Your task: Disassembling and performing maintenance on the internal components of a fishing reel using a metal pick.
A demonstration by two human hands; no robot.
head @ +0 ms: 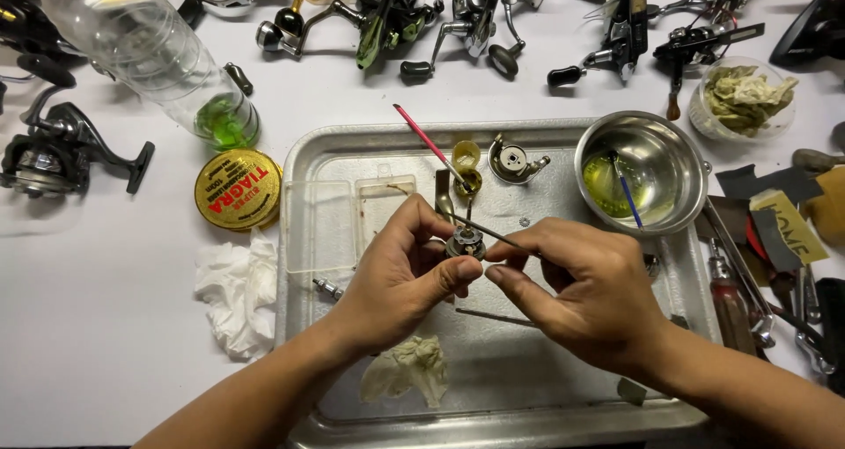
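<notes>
The small round reel part (465,242) sits over the middle of the metal tray (563,414), pinched between thumb and fingers of the left hand (396,277). The right hand (585,295), at three o'clock of it, grips a thin metal pick (493,231) whose tip meets the part's top. This looks like cleaning or prying inside it; steady, light pressure seems needed. A steel bowl (656,141) lies at one o'clock.
</notes>
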